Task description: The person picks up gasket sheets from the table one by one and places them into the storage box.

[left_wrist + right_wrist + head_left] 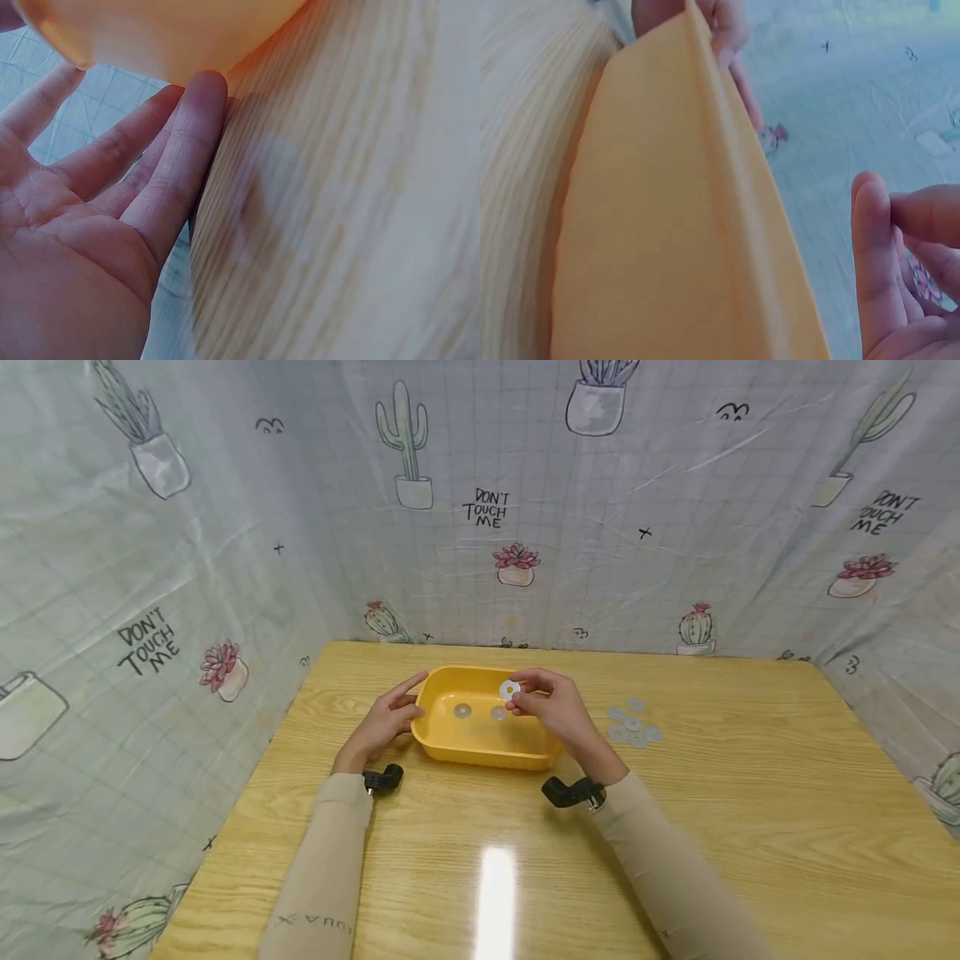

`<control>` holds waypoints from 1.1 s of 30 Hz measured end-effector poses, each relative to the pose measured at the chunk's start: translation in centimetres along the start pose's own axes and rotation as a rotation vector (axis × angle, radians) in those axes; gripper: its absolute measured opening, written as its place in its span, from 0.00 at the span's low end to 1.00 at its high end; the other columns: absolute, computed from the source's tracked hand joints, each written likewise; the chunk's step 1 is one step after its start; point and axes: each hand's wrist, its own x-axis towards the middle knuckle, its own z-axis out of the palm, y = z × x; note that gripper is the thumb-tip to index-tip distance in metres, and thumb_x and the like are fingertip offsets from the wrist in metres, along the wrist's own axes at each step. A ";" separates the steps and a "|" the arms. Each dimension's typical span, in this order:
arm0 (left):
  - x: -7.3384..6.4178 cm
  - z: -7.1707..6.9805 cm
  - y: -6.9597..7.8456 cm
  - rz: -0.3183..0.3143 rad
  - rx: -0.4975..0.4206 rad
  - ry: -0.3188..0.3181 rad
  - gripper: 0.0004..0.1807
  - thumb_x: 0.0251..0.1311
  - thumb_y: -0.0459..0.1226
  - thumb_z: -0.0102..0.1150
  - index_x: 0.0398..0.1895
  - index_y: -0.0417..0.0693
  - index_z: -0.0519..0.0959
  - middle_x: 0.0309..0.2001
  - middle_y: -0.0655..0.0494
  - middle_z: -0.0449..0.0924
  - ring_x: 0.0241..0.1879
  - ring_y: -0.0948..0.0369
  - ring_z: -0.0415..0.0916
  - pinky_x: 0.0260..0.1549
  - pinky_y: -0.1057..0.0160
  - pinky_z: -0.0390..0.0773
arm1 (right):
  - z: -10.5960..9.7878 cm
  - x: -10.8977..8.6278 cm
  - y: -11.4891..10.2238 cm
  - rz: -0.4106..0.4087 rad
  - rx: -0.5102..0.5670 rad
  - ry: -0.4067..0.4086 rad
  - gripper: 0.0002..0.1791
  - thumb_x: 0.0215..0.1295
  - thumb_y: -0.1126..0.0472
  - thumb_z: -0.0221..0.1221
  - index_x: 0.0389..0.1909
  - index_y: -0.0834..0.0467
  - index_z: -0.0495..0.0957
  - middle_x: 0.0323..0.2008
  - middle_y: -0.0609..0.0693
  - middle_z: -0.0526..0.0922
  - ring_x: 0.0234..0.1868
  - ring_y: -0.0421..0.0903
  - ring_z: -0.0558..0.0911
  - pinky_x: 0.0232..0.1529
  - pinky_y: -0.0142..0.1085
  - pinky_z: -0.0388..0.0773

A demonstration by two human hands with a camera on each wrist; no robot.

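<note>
Wood-grain table (750,793), rounded tray (480,756), flat ring (503,691) in right fingers (537,677)

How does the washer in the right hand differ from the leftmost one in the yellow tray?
The held washer is pinched by the right hand over the yellow tray; the leftmost washer lies on its floor. The held washer looks tipped up; the leftmost washer lies flat. The held washer looks brighter than the leftmost washer. Both are rings with a central hole.
</note>
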 end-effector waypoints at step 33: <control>0.4 -0.1 -0.2 -0.008 -0.008 0.004 0.37 0.72 0.33 0.52 0.82 0.61 0.57 0.71 0.36 0.68 0.65 0.38 0.73 0.48 0.60 0.86 | 4.3 5.1 -0.7 0.279 0.130 0.019 0.22 0.73 0.71 0.57 0.67 0.65 0.75 0.49 0.59 0.83 0.52 0.56 0.87 0.67 0.49 0.76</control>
